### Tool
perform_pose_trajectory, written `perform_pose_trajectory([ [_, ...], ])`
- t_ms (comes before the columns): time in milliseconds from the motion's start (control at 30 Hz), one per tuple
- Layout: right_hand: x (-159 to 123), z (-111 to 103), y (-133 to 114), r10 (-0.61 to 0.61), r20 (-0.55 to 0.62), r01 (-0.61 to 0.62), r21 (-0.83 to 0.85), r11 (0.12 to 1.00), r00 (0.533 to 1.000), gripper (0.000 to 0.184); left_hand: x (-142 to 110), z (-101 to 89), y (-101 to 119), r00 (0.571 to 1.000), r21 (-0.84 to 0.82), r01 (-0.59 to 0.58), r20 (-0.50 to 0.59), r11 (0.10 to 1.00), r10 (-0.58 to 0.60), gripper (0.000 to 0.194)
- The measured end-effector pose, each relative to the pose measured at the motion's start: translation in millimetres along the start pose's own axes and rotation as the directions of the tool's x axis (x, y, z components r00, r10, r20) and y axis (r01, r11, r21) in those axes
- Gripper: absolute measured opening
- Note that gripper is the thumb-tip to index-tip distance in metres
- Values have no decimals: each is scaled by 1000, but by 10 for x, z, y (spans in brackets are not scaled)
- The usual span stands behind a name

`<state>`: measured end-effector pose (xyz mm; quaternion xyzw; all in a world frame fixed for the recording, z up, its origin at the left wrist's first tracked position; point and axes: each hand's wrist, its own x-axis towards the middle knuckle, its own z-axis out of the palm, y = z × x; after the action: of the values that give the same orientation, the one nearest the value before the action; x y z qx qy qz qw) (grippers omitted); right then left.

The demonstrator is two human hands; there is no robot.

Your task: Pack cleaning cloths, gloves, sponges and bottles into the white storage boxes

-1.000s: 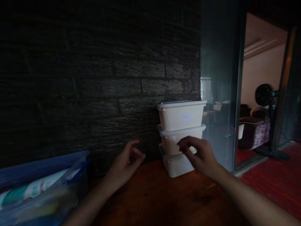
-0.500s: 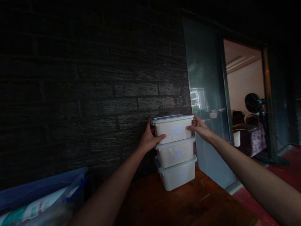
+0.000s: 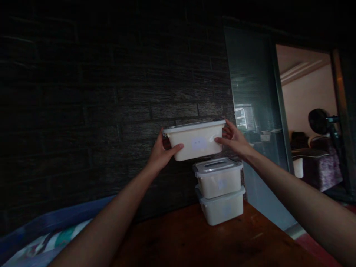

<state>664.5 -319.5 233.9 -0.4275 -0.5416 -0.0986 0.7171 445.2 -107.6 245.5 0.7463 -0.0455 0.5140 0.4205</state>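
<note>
Between my two hands hangs a white lidded storage box (image 3: 197, 142), held clear of the stack and tilted slightly. My left hand (image 3: 164, 150) grips its left end, thumb on the front face. On the right end my right hand (image 3: 232, 139) closes the same way, its thumb near the front corner. Below and a little to the right, two similar boxes stay stacked: the upper box (image 3: 221, 181) shows its lid with a handle, and the lower box (image 3: 222, 209) rests on the wooden table (image 3: 178, 241). Fingers behind the held box are partly hidden.
At lower left a blue plastic bin (image 3: 55, 217) holds a white and green package (image 3: 63, 237). A dark brick wall (image 3: 125, 111) rises behind the table. To the right are a glass door panel (image 3: 256, 111), a doorway and a black fan (image 3: 318, 121).
Both hands have lifted the top box off the stack and carried it up and to the left. The other two boxes remain stacked on the table. The view has turned left.
</note>
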Motion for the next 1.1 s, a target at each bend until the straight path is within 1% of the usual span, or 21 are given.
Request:
perform_pose_trajectory([
  [133, 22, 468, -120, -54, 40, 51, 56, 997, 998, 112, -133, -471, 331, 998, 68, -31, -56, 997, 34, 104],
  [267, 63, 882, -194, -118, 92, 106, 125, 986, 989, 113, -254, -905, 543, 995, 121, -45, -87, 992, 56, 97],
  [367, 55, 1103, -222, -143, 112, 126, 142, 982, 983, 110, -350, -1118, 641, 993, 150, -45, -100, 988, 61, 93],
  [433, -32, 1222, -206, -123, 116, 104, 157, 982, 986, 110, -465, -1186, 645, 994, 153, -23, -101, 988, 39, 94],
  [467, -111, 1279, -183, -97, 118, 76, 167, 983, 988, 110, -546, -1201, 619, 995, 139, 5, -102, 990, 9, 95],
  [533, -339, 1390, -107, -15, 133, -11, 195, 981, 991, 109, -758, -1204, 506, 990, 89, 100, -110, 991, -90, 97],
  [600, -634, 1494, -1, 71, 166, -110, 237, 965, 984, 110, -1011, -1195, 331, 972, 37, 202, -130, 979, -196, 102],
  [700, -1076, 1613, 178, 155, 239, -224, 300, 927, 959, 114, -1379, -1200, 49, 936, 7, 306, -186, 952, -299, 113],
  [800, -1390, 1675, 357, 211, 273, -292, 305, 907, 939, 117, -1640, -1228, -153, 915, 7, 363, -189, 932, -355, 115],
  [900, -1586, 1700, 556, 277, 249, -337, 243, 910, 928, 113, -1802, -1239, -285, 910, -7, 387, -157, 922, -383, 116],
  [1000, -1784, 1709, 783, 301, 220, -344, 193, 919, 928, 107, -1970, -1196, -448, 904, 22, 405, -160, 914, -397, 115],
  [1100, -2044, 1703, 994, 327, 224, -367, 173, 914, 918, 108, -2199, -1110, -682, 903, 70, 411, -164, 909, -396, 117],
])
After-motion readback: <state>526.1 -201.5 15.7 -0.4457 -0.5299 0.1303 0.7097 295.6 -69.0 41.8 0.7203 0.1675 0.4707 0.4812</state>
